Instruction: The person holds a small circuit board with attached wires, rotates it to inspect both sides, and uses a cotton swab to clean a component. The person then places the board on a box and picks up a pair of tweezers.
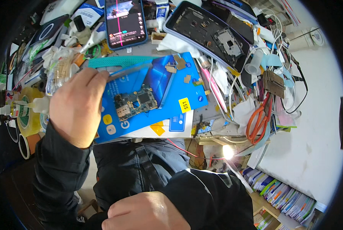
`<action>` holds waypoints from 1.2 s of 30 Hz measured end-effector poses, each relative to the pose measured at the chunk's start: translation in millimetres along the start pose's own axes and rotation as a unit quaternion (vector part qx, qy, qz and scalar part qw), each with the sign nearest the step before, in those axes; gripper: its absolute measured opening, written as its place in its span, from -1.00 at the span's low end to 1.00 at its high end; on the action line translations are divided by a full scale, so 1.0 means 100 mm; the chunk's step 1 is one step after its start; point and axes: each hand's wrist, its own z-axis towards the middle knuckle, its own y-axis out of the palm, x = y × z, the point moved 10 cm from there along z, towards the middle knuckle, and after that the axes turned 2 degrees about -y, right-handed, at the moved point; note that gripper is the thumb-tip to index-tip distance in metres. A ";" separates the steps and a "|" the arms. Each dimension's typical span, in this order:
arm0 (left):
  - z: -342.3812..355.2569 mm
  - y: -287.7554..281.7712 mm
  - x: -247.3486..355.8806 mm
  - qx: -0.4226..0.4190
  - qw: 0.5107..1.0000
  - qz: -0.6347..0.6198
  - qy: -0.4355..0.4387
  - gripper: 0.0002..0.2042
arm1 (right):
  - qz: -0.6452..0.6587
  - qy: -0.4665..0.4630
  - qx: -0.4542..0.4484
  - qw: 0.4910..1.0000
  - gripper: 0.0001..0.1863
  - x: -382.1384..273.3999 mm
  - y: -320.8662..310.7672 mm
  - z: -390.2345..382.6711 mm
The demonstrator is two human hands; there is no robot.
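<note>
My left hand point(78, 105) is closed, its thumb and fingers pinching a thin, flat grey tool point(132, 72) whose exact kind I cannot make out. The tool points right, over the upper part of a blue printed box point(171, 109). On that box lies a phone circuit board point(136, 102), just right of my left hand and apart from it. Small metal shield pieces point(176, 63) rest at the box's far right corner. Down at the lower edge, my right hand point(146, 212) is in front of my lap, away from the bench; its fingers are mostly hidden.
Behind the box stands a lit phone point(126, 23) playing a video. An opened phone housing point(208, 34) lies at the back right, a pink pen-like tool point(214, 84) below it. Orange-handled scissors point(259, 124) hang at the right edge among cables. Bottles point(27, 115) crowd the left.
</note>
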 end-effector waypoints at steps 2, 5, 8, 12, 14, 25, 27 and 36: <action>0.01 0.02 -0.05 -0.003 1.000 -0.001 -0.013 -0.71 | -0.016 0.005 -0.025 1.000 -0.38 -0.01 -0.06 -0.03; 0.01 -0.04 -0.10 0.003 0.999 -0.025 -0.034 -0.75 | -0.043 0.055 -0.126 0.990 -0.53 0.08 -0.22 -0.09; -0.07 -0.29 -0.02 0.056 0.996 -0.051 -0.043 -0.77 | -0.024 0.279 -0.251 0.927 -0.40 0.40 -0.48 -0.34; -0.41 -0.39 0.34 -0.053 0.948 -0.306 -0.076 -0.61 | -0.002 0.503 -0.021 0.864 -0.29 0.54 -1.14 -0.62; -0.52 -0.36 0.57 -0.027 0.911 -0.409 -0.041 -0.64 | 0.001 0.559 0.002 0.829 -0.31 0.53 -1.16 -0.77; -0.67 -0.20 0.42 -0.027 0.971 -0.229 -0.057 -0.46 | -0.175 0.438 0.006 0.882 -0.80 0.52 -1.31 -0.50; -0.67 -0.07 0.46 -0.051 0.988 -0.141 -0.028 -0.38 | -0.244 0.444 -0.118 0.854 -0.75 0.58 -1.17 -0.50; -0.73 0.18 0.45 -0.123 0.980 -0.146 -0.049 -0.24 | -0.333 0.379 -0.218 0.836 -0.66 0.70 -1.04 -0.54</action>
